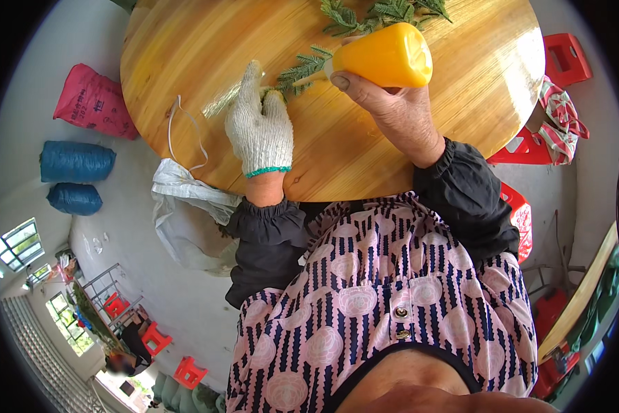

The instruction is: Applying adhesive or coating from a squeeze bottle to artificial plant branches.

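Yellow plastic shines on the squeeze bottle [392,56], which the bare right hand [399,113] holds over the round wooden tabletop [350,158]. That hand's grip is clamped on the bottle near its neck, the thumb along the near side. The bottle lies tilted on its side in the air, its base up to the right and its narrow pale nozzle [312,79] slanting down to the left, toward the left hand [260,134].

The left hand wears a white knitted glove with a green cuff. Its forefinger points away from the body and its thumb stands apart from it, with a bit of green showing between them. A small green sprig [305,69] lies just beside the thumb, behind the nozzle; I cannot tell whether the left grip is closed on its stem.

More green branches [392,12] rest at the far side of the tabletop, beyond the bottle. A white cord [172,131] loops over the left edge, close to a crumpled white sack [192,189] hanging there. Dark sleeves [264,237] cover both forearms.

On the floor to the left stand a pink sack [92,103] and two blue sacks [79,162]. To the right, a red-and-white cloth [562,117] drapes a red stool [523,148].
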A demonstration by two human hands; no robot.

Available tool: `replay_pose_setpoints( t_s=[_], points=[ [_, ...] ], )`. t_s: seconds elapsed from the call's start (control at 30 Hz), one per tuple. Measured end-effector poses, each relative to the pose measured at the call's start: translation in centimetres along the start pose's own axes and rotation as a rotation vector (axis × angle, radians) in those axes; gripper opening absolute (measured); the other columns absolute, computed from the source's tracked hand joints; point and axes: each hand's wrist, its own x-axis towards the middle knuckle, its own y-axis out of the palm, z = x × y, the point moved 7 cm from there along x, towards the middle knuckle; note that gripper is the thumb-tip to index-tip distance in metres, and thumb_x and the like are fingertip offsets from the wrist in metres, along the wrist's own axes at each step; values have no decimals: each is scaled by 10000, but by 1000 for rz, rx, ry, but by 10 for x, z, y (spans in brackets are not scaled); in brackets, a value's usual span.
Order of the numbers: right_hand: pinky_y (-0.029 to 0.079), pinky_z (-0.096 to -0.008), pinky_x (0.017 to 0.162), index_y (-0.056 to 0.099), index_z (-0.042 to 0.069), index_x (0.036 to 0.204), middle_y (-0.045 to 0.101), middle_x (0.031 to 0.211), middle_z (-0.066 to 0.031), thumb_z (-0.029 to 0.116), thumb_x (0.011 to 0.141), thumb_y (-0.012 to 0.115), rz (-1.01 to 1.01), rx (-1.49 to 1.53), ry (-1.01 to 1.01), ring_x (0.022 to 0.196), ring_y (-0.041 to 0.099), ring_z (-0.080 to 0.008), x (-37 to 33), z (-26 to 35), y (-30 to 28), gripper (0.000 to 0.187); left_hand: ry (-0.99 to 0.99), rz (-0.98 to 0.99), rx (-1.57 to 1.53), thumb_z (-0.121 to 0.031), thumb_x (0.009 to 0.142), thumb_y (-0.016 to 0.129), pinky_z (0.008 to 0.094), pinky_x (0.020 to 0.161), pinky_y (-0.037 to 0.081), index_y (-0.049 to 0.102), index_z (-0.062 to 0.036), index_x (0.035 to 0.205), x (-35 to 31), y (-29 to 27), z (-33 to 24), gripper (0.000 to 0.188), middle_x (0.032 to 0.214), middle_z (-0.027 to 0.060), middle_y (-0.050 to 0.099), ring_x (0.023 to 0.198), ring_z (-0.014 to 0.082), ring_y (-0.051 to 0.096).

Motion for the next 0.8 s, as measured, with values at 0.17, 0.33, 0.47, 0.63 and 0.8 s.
replay_pose_setpoints(
  t_s=[0.17, 0.33, 0.47, 0.63, 0.8],
  points=[
    [571, -284, 809, 706, 24, 1091, 740, 996, -29, 100, 879, 835, -46, 162, 0, 917, 699, -122, 1, -4, -1, 259, 53, -19, 21, -20, 913, 618, 386, 935, 546, 615, 39, 1360, 1, -2, -6, 450, 1219, 271, 705, 1064, 360, 719],
    [572, -289, 815, 709, 21, 1095, 740, 1008, -32, 98, 898, 822, -75, 202, 4, 926, 704, -131, 2, -7, -6, 240, -10, 19, -39, -32, 924, 601, 368, 952, 537, 614, 41, 1362, 0, -3, -5, 444, 1252, 258, 701, 1089, 332, 718],
    [578, -301, 809, 697, 14, 1136, 739, 1013, -58, 111, 918, 792, -105, 147, -37, 891, 704, -152, 5, -7, -14, 256, -7, 32, -32, -32, 922, 596, 368, 942, 538, 613, 38, 1365, 1, -2, -4, 449, 1245, 255, 705, 1071, 317, 721],
    [571, -296, 785, 704, 12, 1087, 734, 981, -49, 130, 921, 794, -133, 85, -34, 864, 696, -147, 6, -9, -21, 222, -15, 43, -25, -28, 918, 592, 361, 908, 540, 605, 36, 1378, 1, -2, 0, 464, 1184, 249, 723, 1004, 287, 721],
    [548, -281, 773, 702, 20, 1070, 716, 973, -12, 146, 902, 830, -174, 162, -41, 879, 674, -120, 7, -10, -27, 247, -82, 46, -125, 1, 913, 584, 340, 871, 538, 595, 42, 1391, -3, -1, 5, 479, 1083, 207, 734, 895, 220, 682]
  ],
)
